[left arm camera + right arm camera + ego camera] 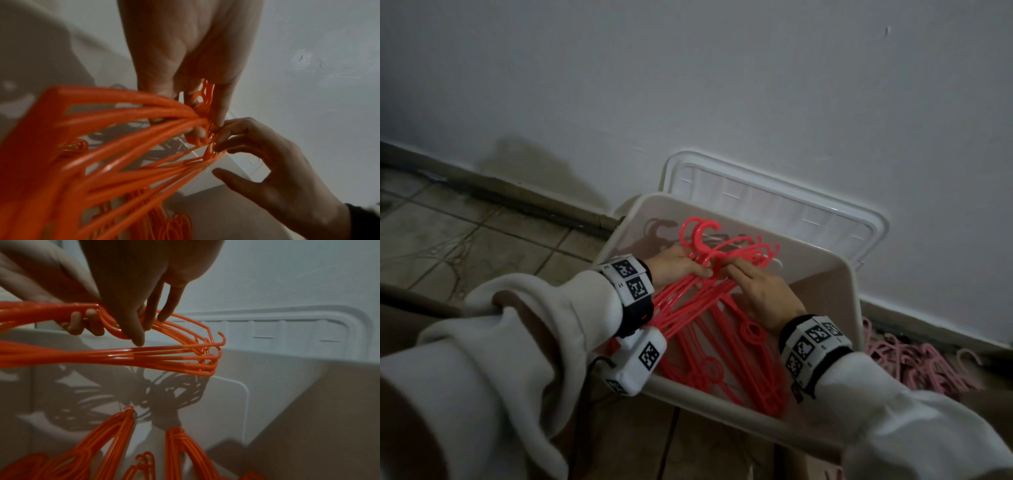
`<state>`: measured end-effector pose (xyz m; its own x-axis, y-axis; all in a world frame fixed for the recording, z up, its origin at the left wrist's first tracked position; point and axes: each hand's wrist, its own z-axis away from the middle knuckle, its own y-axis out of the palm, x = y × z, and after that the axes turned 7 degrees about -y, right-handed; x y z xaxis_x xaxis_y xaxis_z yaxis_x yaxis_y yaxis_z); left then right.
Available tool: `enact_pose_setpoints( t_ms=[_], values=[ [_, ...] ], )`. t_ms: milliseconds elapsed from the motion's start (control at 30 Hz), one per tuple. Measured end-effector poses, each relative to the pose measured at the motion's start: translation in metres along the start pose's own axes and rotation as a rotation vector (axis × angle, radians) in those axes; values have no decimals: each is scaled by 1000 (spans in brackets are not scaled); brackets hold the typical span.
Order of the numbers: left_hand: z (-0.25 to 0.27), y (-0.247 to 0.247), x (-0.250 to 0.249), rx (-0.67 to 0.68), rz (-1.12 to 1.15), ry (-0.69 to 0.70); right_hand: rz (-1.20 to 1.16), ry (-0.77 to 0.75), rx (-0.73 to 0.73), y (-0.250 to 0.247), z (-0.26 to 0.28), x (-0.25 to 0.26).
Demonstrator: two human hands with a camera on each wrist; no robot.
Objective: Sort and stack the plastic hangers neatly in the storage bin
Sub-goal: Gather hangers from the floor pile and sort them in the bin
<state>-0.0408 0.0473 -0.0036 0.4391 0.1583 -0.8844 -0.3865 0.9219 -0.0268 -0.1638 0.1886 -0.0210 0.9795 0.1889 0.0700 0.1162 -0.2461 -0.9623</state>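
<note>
While a bundle of red hangers (709, 308) lies inside the storage bin (835, 274), the left hand (678, 265) grips the bundle near its hooks and the right hand (763, 291) pinches the necks beside it. Behind the bin its lid (774, 195) leans on the wall; pink hangers (928, 363) lie on the floor right of the bin.

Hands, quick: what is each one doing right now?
Left hand: fingers curled round the necks of the red hangers, holding the bundle.
Right hand: fingertips on the same hangers near the hooks; a closed grip cannot be told.
</note>
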Motion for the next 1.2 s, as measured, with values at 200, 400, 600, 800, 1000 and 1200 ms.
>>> enact_pose_setpoints(
  t_ms=[200, 400, 600, 800, 1000, 1200],
  values=[
    [-10, -4, 7, -82, -100, -32, -8, 60, 35, 21, 4, -8],
    [-26, -12, 18, -184, -143, -92, -200, 361, 546, 57, 1, -36],
    [-40, -16, 22, -144, -69, -109, -403, 525, 997, 140, 5, -32],
    [-47, -25, 29, -89, -68, -121, -463, 538, 1093, 182, 17, -22],
    [-48, -29, 29, -117, -63, -141, -630, 595, 1058, 174, 11, -29],
    [-44, -26, 27, -158, -54, -130, -857, 717, 930, 163, 8, -29]
  ],
)
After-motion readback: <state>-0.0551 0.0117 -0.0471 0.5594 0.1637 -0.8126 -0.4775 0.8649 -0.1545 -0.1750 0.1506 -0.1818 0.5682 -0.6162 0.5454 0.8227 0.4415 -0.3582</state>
